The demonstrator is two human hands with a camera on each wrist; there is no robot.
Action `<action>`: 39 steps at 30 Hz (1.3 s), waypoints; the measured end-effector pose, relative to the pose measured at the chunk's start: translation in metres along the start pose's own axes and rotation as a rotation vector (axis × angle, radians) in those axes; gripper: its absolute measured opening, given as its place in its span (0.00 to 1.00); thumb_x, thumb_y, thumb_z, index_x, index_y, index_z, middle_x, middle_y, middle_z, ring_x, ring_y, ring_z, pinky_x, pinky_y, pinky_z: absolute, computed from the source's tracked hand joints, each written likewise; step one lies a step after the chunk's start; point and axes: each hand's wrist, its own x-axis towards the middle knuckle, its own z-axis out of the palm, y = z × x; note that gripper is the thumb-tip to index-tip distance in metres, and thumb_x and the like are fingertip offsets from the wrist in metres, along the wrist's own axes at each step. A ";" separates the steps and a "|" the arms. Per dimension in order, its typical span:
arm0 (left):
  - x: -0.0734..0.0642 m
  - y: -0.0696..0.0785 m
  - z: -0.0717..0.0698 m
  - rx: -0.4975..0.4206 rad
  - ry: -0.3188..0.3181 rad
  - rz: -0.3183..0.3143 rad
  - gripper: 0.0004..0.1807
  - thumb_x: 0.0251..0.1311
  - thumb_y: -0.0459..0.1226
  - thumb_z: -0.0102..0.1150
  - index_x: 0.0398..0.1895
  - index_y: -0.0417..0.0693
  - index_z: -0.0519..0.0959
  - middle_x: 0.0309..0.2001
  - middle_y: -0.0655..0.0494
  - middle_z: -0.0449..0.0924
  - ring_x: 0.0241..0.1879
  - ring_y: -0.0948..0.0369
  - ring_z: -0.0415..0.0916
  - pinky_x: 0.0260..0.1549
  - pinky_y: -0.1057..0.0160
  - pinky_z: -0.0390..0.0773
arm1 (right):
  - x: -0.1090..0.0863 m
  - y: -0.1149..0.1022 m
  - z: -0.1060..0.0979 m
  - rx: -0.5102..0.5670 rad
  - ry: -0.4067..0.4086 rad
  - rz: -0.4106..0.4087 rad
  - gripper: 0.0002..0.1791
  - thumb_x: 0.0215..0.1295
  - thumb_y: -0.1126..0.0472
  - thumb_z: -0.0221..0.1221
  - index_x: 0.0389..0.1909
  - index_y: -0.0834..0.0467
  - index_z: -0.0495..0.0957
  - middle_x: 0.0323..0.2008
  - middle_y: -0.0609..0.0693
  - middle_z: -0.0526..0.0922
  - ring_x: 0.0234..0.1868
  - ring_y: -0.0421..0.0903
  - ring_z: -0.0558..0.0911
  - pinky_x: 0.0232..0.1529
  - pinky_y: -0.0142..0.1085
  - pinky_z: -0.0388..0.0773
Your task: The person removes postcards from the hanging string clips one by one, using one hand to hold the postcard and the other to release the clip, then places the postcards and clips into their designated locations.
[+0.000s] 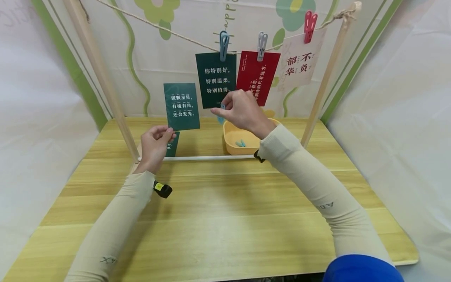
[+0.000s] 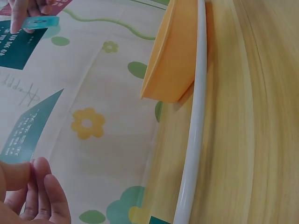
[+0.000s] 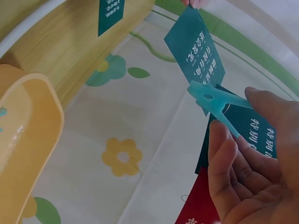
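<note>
Loose green card [image 1: 181, 106] is positioned below the rope [image 1: 197, 42] and apart from it, pinched near its lower left corner by the left hand [image 1: 153, 149]; the right hand [image 1: 244, 109], also below the rope, pinches a blue clothespin [image 3: 210, 98] between thumb and fingers, nose apparently closed. Gripped near one corner, the card could pivot or bow if its top edge meets the rope. Squeezing the clothespin handles off-centre could twist it free. In the head view the right hand overlaps the hung green card [image 1: 215, 66] and red card [image 1: 258, 70] under the rope; contact cannot be confirmed, but a knock or downward pull could shift both. Materials: the cards appear to be smooth, thin, rectangular stock with white print; the clothespin is translucent plastic; the rope is twisted fibre, tied to a squared wooden post [image 1: 327, 74]. Beneath the rope, a yellow tray [image 1: 243, 150] with rounded corners stands on the wood-grained table [image 1: 218, 235].
</note>
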 end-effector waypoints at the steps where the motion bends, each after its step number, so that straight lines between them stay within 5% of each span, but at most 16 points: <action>1: 0.000 -0.001 0.000 -0.002 0.001 0.002 0.18 0.77 0.42 0.59 0.62 0.40 0.78 0.44 0.62 0.84 0.48 0.64 0.84 0.52 0.74 0.82 | -0.001 0.002 0.001 0.002 -0.002 0.002 0.25 0.68 0.45 0.71 0.50 0.63 0.87 0.46 0.57 0.91 0.43 0.50 0.87 0.48 0.41 0.88; 9: -0.002 -0.007 0.001 0.011 -0.013 -0.011 0.16 0.77 0.42 0.59 0.59 0.42 0.79 0.47 0.56 0.85 0.48 0.65 0.85 0.58 0.67 0.83 | -0.005 0.014 0.006 0.017 -0.019 0.010 0.25 0.68 0.45 0.70 0.49 0.63 0.87 0.45 0.56 0.91 0.43 0.50 0.88 0.48 0.42 0.87; 16: -0.001 -0.014 0.001 0.042 -0.025 -0.042 0.16 0.78 0.43 0.57 0.60 0.43 0.78 0.50 0.55 0.85 0.54 0.58 0.84 0.55 0.71 0.82 | -0.010 0.025 0.009 0.036 -0.008 0.009 0.24 0.68 0.46 0.71 0.49 0.64 0.87 0.44 0.57 0.91 0.42 0.51 0.88 0.47 0.43 0.88; 24: -0.002 -0.017 0.002 0.059 -0.036 -0.035 0.19 0.79 0.43 0.56 0.63 0.39 0.77 0.55 0.47 0.84 0.50 0.65 0.84 0.63 0.61 0.82 | -0.014 0.036 0.012 0.038 -0.007 0.026 0.21 0.68 0.47 0.71 0.45 0.62 0.88 0.38 0.55 0.91 0.37 0.50 0.86 0.42 0.41 0.86; 31: -0.001 -0.022 0.003 0.062 -0.040 -0.039 0.21 0.79 0.42 0.57 0.64 0.37 0.77 0.45 0.62 0.83 0.48 0.68 0.84 0.60 0.66 0.84 | -0.016 0.042 0.015 0.037 -0.016 0.038 0.21 0.68 0.46 0.71 0.46 0.61 0.88 0.39 0.55 0.91 0.37 0.51 0.86 0.43 0.43 0.85; 39: -0.004 -0.026 0.003 0.050 -0.057 -0.035 0.21 0.79 0.40 0.57 0.64 0.35 0.76 0.44 0.64 0.83 0.44 0.72 0.84 0.60 0.65 0.84 | -0.019 0.050 0.018 0.056 -0.015 0.043 0.20 0.68 0.47 0.72 0.44 0.63 0.87 0.40 0.57 0.91 0.39 0.52 0.86 0.46 0.44 0.84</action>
